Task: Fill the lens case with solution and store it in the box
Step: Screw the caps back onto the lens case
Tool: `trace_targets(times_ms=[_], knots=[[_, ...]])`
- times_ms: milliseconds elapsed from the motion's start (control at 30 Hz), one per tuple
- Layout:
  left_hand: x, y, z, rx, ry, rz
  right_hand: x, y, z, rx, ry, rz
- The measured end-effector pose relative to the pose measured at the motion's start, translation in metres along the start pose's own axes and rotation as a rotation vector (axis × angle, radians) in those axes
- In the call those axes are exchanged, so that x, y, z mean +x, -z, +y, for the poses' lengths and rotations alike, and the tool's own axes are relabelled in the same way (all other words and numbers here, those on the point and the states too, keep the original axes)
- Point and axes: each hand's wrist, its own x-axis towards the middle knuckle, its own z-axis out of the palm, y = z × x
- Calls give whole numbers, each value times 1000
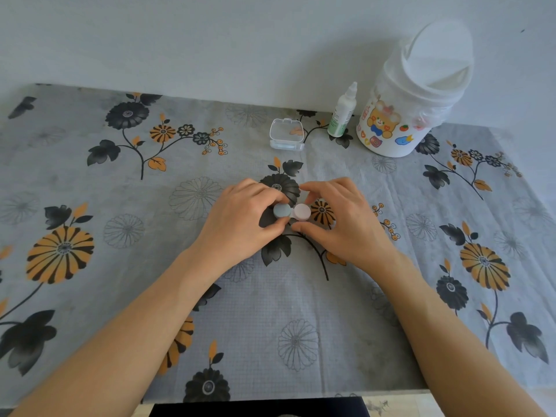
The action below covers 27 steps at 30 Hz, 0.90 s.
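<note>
From the head camera we see the lens case (291, 212), blue cap left and pink cap right, lying at the middle of the desk (90, 182). Our left hand (240, 218) pinches its blue side, and our right hand (340, 218) curls finger and thumb around the pink cap. Toward the far edge, the clear box (286, 134) stands open just left of the solution bottle (342, 112) and a stickered white bin (412, 97).

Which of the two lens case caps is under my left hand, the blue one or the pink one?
The blue cap. Your left hand grips it; the pink cap beside it sits at your right hand.
</note>
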Motion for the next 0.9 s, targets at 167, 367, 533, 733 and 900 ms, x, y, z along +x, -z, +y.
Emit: trace_targets(times_ms=[167, 367, 533, 733, 900], knots=[[0, 0, 0, -2, 1, -4, -2, -2, 1, 97, 26, -25], [0, 0, 0, -3, 6, -5, 0, 0, -2, 44, -18, 9], [0, -1, 1, 2, 6, -11, -2, -2, 0, 77, 19, -13], [0, 0, 1, -1, 6, -15, -2, -2, -1, 123, -5, -16], [0, -1, 0, -3, -1, -12, -1, -3, -2, 62, -50, 28]])
